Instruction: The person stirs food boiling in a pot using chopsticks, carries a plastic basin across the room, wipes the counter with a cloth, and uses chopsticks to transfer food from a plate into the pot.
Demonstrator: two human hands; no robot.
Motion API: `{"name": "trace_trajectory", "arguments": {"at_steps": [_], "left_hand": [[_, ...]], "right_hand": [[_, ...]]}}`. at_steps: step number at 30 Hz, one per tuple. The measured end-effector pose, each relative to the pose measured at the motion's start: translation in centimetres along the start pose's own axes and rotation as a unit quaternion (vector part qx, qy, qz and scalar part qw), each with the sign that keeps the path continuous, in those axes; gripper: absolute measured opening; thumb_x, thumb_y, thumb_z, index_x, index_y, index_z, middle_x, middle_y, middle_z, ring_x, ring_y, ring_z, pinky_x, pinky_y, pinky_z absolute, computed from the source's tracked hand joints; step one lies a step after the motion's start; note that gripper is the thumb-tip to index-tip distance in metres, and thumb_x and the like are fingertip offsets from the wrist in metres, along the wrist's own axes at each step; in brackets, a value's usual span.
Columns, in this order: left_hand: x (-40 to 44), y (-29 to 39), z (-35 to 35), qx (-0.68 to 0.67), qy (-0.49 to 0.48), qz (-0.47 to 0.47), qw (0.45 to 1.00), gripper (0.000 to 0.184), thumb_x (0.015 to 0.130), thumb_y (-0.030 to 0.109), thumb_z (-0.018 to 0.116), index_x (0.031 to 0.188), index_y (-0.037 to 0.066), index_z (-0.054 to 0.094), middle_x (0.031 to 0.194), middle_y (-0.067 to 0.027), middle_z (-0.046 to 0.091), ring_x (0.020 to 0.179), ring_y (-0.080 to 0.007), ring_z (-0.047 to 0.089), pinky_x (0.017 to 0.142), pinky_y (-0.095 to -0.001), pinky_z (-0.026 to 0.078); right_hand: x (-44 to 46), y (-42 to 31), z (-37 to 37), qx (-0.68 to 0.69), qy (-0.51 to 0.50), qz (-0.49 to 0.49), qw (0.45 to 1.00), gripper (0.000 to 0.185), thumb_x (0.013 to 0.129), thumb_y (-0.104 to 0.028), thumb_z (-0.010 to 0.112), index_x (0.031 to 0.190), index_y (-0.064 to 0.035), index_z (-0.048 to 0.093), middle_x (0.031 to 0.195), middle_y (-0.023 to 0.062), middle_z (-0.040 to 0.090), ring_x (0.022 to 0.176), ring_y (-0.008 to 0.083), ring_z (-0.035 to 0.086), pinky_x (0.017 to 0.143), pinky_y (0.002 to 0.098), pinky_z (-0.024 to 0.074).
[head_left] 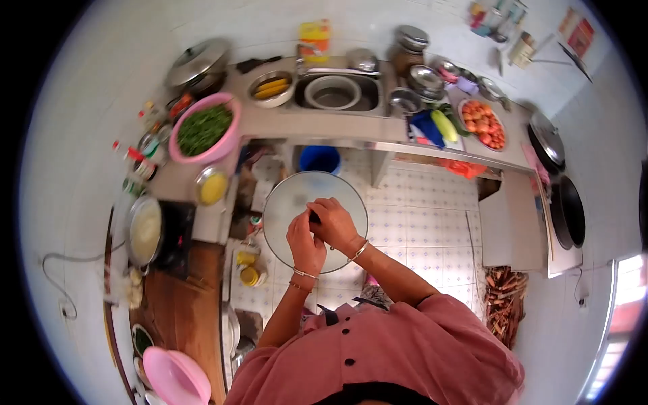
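"What is noted on edges and open room?"

"The round glass top [287,209] is bounded by a thin dark rim, hidden in part by the forearms [398,268]. Its far edge is closely neighboured by a blue bucket [319,159], with the counter [378,127] set beyond. To the right, a broad stretch of tiled floor [425,216] is left open; to the left, less room is given, a yellow-lidded jar [251,276] being placed near the rim."

"And the pose of the hands?"

"Both are held together over the glass, the forearms being reached in from the near side. The fingers of the right hand [332,221] are bent toward the left hand [306,236], whose fingers are likewise curled inward. Whether either is closed on anything cannot be told."

"How is the thing between them found?"

"A small dark thing [314,217] is seen between the fingers, mostly covered, its outline blurred. The glass is seen as pale and cloudy, marked by a greyish patch [300,200]."
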State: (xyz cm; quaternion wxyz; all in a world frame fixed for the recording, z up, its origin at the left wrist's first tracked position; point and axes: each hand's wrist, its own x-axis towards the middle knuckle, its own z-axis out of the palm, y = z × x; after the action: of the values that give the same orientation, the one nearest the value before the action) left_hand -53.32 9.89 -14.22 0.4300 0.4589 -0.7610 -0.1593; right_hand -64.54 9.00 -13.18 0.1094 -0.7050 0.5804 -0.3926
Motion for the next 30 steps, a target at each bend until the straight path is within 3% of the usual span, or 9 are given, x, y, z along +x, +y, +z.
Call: {"name": "trace_trajectory", "arguments": {"at_steps": [5,12,18,22,30], "left_hand": [[2.9,8.7,13.9,-0.082,-0.052,0.059,0.994,0.052,0.064,-0.009,0.056,0.114,0.0,0.049,0.105,-0.017,0.057,0.1,-0.0362,0.052,0.086,-0.0445,0.041],[5.6,21.4,28.5,-0.207,-0.141,0.136,0.958,0.047,0.064,-0.008,0.055,0.11,0.0,0.05,0.101,-0.0163,0.059,0.096,-0.0365,0.054,0.084,-0.0446,0.042],[6.5,28.7,38.0,-0.283,-0.232,0.165,0.916,0.045,0.063,-0.008,0.056,0.107,0.001,0.052,0.097,-0.0177,0.059,0.09,-0.0381,0.055,0.079,-0.044,0.044],[7.0,32.0,43.8,-0.351,-0.218,0.188,0.891,0.043,0.065,-0.007,0.055,0.107,-0.001,0.052,0.097,-0.018,0.06,0.09,-0.0382,0.056,0.079,-0.0449,0.045],[12.3,35.2,50.8,-0.331,-0.233,0.17,0.898,0.044,0.063,-0.005,0.057,0.106,-0.001,0.05,0.091,-0.0163,0.059,0.087,-0.0362,0.054,0.077,-0.0435,0.044]], "right_hand": [[-2.5,11.6,-11.8,-0.042,0.058,0.059,0.996,0.031,0.068,-0.011,0.065,0.098,-0.0041,0.061,0.092,0.0105,0.059,0.085,0.0309,0.054,0.074,0.038,0.0476],[-7.4,22.4,-26.7,-0.135,0.157,0.146,0.967,0.031,0.067,-0.009,0.065,0.097,-0.0025,0.062,0.09,0.011,0.06,0.08,0.032,0.054,0.072,0.0382,0.047],[-11.9,29.4,-34.1,-0.174,0.237,0.235,0.926,0.037,0.065,-0.007,0.068,0.101,-0.0004,0.062,0.1,0.016,0.06,0.09,0.034,0.055,0.081,0.0386,0.0453],[-13.6,34.2,-37.7,-0.18,0.252,0.294,0.904,0.035,0.067,-0.005,0.067,0.102,0.0,0.062,0.104,0.0172,0.06,0.097,0.0336,0.055,0.085,0.0389,0.0449],[-9.7,41.1,-43.2,-0.213,0.217,0.293,0.907,0.033,0.07,-0.004,0.068,0.102,0.0006,0.062,0.104,0.0166,0.061,0.097,0.0329,0.056,0.085,0.0396,0.0454]]}}
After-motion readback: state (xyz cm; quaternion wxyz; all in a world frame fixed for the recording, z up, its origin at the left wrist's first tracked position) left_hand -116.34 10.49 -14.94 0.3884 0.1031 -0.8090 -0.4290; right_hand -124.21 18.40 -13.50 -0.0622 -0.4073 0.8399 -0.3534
